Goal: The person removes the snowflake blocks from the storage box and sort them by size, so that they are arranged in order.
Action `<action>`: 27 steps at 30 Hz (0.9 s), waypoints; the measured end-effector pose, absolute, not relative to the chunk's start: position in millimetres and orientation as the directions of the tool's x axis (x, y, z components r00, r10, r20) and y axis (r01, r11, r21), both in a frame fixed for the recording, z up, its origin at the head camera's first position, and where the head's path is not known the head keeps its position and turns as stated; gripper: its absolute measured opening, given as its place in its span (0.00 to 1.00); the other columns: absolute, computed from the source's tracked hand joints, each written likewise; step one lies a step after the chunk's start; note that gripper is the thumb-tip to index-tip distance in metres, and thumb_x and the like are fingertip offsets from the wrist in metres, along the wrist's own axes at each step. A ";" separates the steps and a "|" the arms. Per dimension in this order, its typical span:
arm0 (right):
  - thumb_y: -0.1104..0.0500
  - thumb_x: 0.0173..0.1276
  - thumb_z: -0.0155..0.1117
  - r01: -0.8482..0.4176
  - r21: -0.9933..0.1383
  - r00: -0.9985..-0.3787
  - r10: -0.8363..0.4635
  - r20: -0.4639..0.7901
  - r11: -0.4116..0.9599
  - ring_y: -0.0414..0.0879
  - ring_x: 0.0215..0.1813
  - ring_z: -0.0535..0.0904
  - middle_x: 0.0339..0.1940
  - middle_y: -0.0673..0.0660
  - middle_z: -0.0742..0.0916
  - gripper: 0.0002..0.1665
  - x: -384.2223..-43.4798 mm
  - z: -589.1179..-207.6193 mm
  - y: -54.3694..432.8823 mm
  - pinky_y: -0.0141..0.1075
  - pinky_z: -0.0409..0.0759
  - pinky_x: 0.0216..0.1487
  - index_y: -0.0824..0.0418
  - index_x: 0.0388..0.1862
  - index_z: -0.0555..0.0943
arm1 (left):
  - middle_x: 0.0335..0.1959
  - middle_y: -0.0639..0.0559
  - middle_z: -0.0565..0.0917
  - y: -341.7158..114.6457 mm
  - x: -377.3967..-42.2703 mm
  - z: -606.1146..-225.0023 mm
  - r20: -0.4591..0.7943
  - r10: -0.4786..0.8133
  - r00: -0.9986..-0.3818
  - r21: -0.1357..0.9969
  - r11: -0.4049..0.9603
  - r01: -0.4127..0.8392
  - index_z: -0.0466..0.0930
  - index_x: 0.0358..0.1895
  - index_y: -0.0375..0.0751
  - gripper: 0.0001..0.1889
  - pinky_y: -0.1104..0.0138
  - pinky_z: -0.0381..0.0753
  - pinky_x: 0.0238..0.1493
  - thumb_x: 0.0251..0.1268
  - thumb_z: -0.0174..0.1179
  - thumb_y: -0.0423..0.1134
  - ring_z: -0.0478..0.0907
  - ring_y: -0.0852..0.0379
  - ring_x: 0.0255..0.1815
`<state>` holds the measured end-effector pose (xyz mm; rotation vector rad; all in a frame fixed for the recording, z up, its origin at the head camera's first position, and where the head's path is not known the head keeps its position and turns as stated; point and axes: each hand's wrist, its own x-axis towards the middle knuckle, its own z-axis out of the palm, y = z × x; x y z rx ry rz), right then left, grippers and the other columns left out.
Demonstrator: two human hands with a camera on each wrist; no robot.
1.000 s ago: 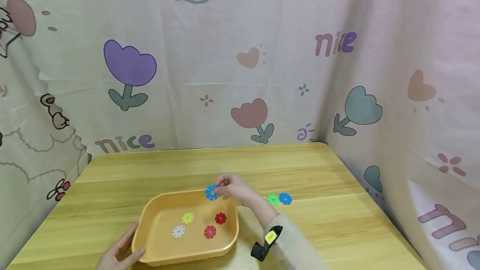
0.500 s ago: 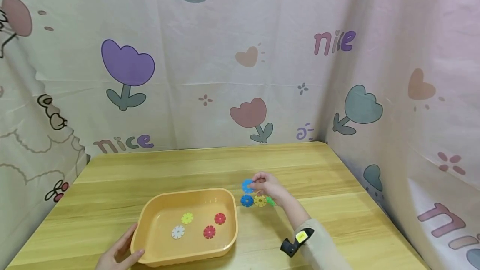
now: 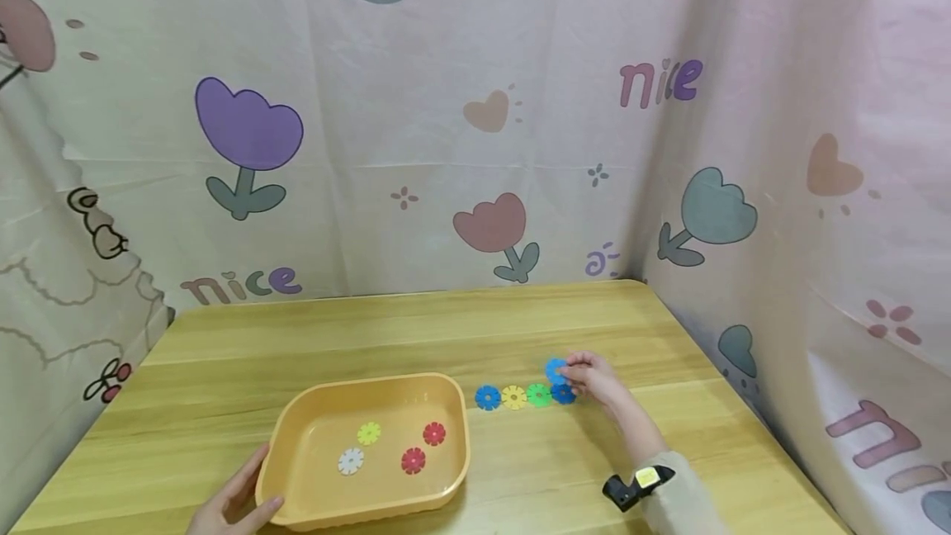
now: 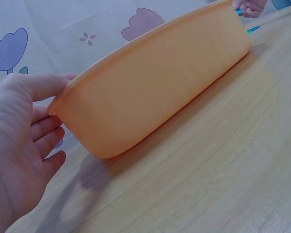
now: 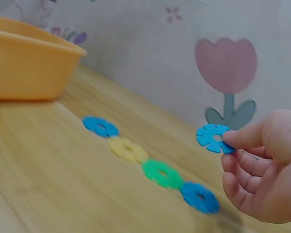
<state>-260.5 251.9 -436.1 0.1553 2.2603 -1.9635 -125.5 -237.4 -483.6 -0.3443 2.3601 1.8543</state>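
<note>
Between thumb and fingers my right hand [image 3: 597,377] pinches a light blue notched disc [image 5: 214,138], held above the table at the right end of a row. That row lies flat: a blue disc [image 3: 488,398], a yellow disc [image 3: 514,397], a green disc [image 3: 538,395] and another blue disc [image 5: 200,197], each close to its neighbour. My left hand [image 4: 24,141] grips the near left corner of a yellow-orange plastic basin [image 4: 150,82], thumb over the rim and fingers under it. Inside the basin are a yellow-green disc [image 3: 369,433], a white disc [image 3: 351,461] and two red discs [image 3: 413,461].
The basin stands on a wood-grain table [image 3: 334,337], left of the row. A printed curtain [image 3: 401,106] hangs behind the table and along its sides. A black wrist camera [image 3: 637,487] is strapped on the right sleeve.
My right hand has carried the light blue disc rightward from over the basin's far right corner, past the row, to its right end. The left hand has kept its hold on the basin.
</note>
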 end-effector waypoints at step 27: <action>0.69 0.59 0.63 0.140 -0.849 -0.978 0.207 -0.038 0.509 0.44 0.26 0.75 0.28 0.60 0.82 0.08 -260.0 -469.8 290.5 0.32 0.77 0.25 0.74 0.35 0.78 | 0.45 0.83 0.70 -235.8 -123.3 -488.5 -0.058 -0.088 -0.994 0.982 0.172 -0.072 0.51 0.70 0.28 0.41 0.76 0.76 0.40 0.56 0.65 0.36 0.70 0.81 0.44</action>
